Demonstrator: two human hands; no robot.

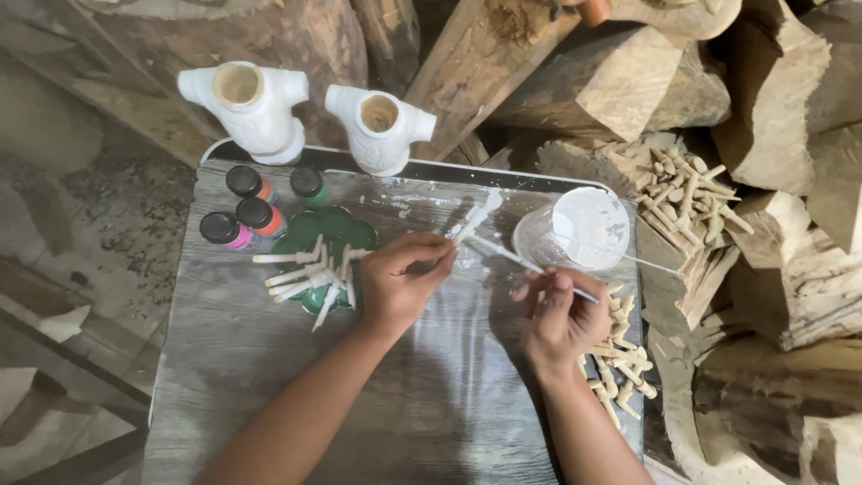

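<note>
My left hand grips a small white-painted wooden piece that points up to the right. My right hand holds a thin paintbrush, whose tip reaches the white piece. Just behind the brush stands a clear cup of white paint. Left of my left hand, a green flower-shaped palette carries several white-painted sticks. By my right wrist lies a pile of bare wooden pegs.
The grey board also holds several small paint bottles with black caps. Two white torso-shaped figures stand at its far edge. Rough logs and another heap of wooden pegs crowd the right side.
</note>
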